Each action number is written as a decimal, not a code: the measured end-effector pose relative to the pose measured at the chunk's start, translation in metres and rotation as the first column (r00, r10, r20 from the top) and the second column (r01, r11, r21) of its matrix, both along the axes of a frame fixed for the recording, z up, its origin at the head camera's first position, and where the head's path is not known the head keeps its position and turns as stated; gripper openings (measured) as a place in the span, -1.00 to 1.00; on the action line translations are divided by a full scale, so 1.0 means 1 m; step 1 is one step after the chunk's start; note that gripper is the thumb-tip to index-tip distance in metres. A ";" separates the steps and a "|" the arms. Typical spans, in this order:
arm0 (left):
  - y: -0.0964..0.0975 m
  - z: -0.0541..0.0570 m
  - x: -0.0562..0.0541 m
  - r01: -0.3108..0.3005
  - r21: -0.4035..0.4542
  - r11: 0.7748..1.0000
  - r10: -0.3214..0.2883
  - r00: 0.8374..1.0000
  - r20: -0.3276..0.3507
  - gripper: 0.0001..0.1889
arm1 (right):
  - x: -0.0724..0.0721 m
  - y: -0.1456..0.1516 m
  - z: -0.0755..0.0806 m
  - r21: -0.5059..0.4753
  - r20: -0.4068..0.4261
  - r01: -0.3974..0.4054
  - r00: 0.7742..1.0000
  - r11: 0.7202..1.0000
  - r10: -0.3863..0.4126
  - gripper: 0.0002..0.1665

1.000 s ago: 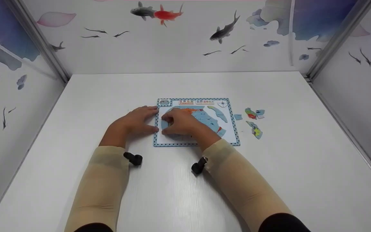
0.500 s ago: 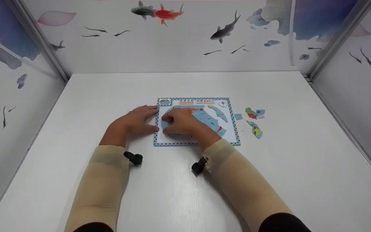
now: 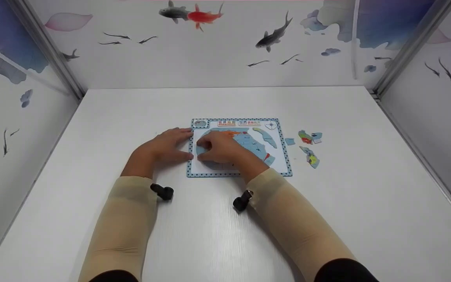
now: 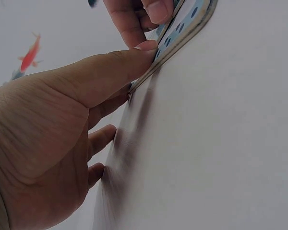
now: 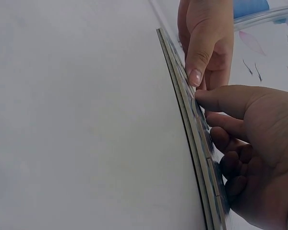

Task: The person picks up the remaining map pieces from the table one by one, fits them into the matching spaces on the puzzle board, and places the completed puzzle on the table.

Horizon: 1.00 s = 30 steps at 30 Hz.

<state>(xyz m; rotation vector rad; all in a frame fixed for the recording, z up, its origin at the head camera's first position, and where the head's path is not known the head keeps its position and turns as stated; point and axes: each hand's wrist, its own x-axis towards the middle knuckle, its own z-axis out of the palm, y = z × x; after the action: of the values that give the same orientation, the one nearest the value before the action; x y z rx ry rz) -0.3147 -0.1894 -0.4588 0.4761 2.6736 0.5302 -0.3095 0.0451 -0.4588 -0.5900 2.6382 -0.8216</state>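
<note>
A map puzzle board with a dotted blue border lies on the table, its middle partly filled with blue map pieces. My left hand rests at the board's left edge, fingers stretched out on the far side and thumb touching the border. In the left wrist view the left thumb lies against that edge. My right hand reaches over the map's left part, thumb and bent index finger down at the pieces. Its other fingers are curled over the board. I cannot tell whether a piece is between its fingertips.
Right of the board lie several loose puzzle pieces: a small blue one, a group with green and red, and a yellow-marked one. White panels with painted fish enclose the table at back and sides.
</note>
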 end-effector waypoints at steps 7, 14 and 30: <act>-0.002 0.000 0.000 0.001 0.000 1.000 -0.001 1.000 -0.003 -0.11 | -0.001 0.000 -0.001 -0.007 0.005 -0.012 1.000 1.000 0.012 -0.39; -0.001 0.001 0.001 -0.031 -0.005 1.000 0.031 0.999 0.017 -0.08 | -0.001 0.007 0.010 -0.068 0.051 -0.023 0.998 0.997 0.026 -0.38; 0.002 -0.003 0.001 -0.044 -0.009 0.999 0.044 0.999 0.004 -0.09 | 0.003 0.062 0.055 -0.114 -0.014 0.062 0.998 0.992 -0.064 -0.42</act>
<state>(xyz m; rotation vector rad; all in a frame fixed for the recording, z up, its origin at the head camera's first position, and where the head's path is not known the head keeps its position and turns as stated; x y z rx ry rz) -0.3138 -0.1870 -0.4617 0.4145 2.6867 0.5310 -0.3066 0.1071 -0.4037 -0.5471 2.6511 -0.9954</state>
